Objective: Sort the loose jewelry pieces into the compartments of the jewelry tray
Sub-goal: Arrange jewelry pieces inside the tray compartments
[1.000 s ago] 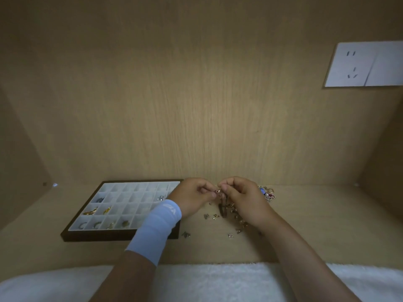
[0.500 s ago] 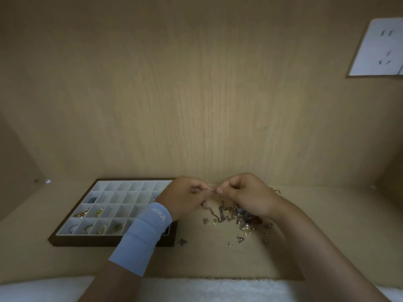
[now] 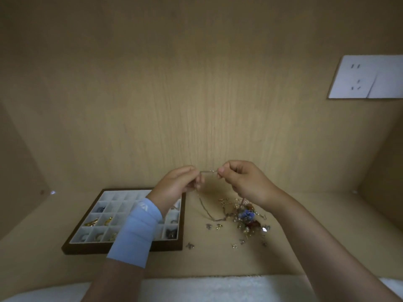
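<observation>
**Operator:** What is the state of each grip?

**Inspector:** The left grip [image 3: 176,184] and the right grip [image 3: 244,182] are both narrow. Each pinches one end of a short stretch of a thin chain [image 3: 209,171], raised above the bench [image 3: 218,263].

**Operator:** Why is it held that way?

**Inspector:** As a judgement, the stretch between the grips is kept taut and lifted so the rest hangs free for drawing out. The remainder drops from the left grip and runs into the pile of loose pieces [image 3: 246,216] below the right grip.

**Operator:** Where is the tray?

**Inspector:** The tray [image 3: 122,247] lies flat, below and to the left of the left grip, probably to keep the reach short. A few compartments hold gold or dark pieces.

**Operator:** What cannot be read?

**Inspector:** The blue sleeve [image 3: 135,232] covers the tray's middle compartments. The fingertips hide any clasp. It is not possible to tell whether the chain is knotted into the pile or only rests on it. The scattered bits below the pile are too small to identify.
</observation>
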The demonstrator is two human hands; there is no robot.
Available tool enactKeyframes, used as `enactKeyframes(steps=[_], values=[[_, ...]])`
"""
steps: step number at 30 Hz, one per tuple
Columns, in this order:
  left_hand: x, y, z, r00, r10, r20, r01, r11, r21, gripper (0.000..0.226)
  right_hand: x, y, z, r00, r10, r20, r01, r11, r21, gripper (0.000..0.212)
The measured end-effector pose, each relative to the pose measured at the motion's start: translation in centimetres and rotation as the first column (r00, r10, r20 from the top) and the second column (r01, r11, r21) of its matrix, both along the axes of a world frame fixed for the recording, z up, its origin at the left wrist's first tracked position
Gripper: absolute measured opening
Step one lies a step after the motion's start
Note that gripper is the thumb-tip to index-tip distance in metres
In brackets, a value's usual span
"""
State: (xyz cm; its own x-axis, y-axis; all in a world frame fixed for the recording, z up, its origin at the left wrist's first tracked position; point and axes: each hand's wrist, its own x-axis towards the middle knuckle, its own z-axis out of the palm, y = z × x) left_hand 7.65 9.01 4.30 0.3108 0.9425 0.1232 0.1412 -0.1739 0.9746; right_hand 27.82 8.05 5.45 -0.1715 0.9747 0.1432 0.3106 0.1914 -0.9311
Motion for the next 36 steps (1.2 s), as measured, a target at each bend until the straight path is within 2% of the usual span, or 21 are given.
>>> enactKeyframes(steps=[3,6,10,15,17,20,25,29,32,36], values=[[-0.8,-0.2,1.4,0.979,-0.017,0.204,0.010,0.999,0.034,0.029,-0.8,-0.6,0.6,0.999,-0.032,0.037,0.029,0.997,0.073,0.016],[-1.3,-0.5,2.7,0.962,-0.011,0.272,-0.006,0.998,0.059,0.024,-2.1,-1.2,0.9,0.993,-0.072,0.096,0.059,0.990,0.130,0.013],[-2.7,-0.8,5.3,0.976,-0.030,0.214,-0.001,0.990,0.142,0.020,-4.7,-2.0,2.1,0.999,-0.032,0.030,0.030,0.998,0.057,0.028],[-5.8,-1.2,7.8,0.970,-0.034,0.239,-0.012,0.982,0.188,0.017,-9.2,-2.7,3.1,0.988,0.151,-0.005,-0.151,0.988,-0.032,0.030],[-7.4,-1.1,8.1,0.978,0.059,0.201,-0.110,0.962,0.249,0.016,-10.8,-2.6,3.4,0.979,0.201,-0.031,-0.201,0.979,-0.023,0.025],[-10.6,-0.9,8.2,0.959,0.241,0.151,-0.282,0.879,0.385,0.015,-13.4,-1.6,3.6,0.974,0.225,-0.035,-0.225,0.974,-0.010,0.021],[-16.9,-1.0,7.5,0.889,0.370,0.269,-0.444,0.840,0.313,0.016,-18.1,0.7,3.3,0.961,0.185,0.208,-0.197,0.980,0.038,0.018],[-21.1,-0.9,6.5,0.853,0.377,0.359,-0.471,0.853,0.224,0.017,-22.0,3.0,3.0,0.911,0.125,0.393,-0.173,0.981,0.090,0.023],[-23.5,-0.4,5.4,0.823,0.358,0.442,-0.464,0.872,0.158,0.017,-24.7,4.5,2.6,0.881,0.107,0.461,-0.166,0.982,0.091,0.026],[-25.3,0.8,3.9,0.809,0.405,0.427,-0.497,0.858,0.129,0.018,-27.5,6.1,1.6,0.846,0.108,0.522,-0.184,0.978,0.097,0.022]])
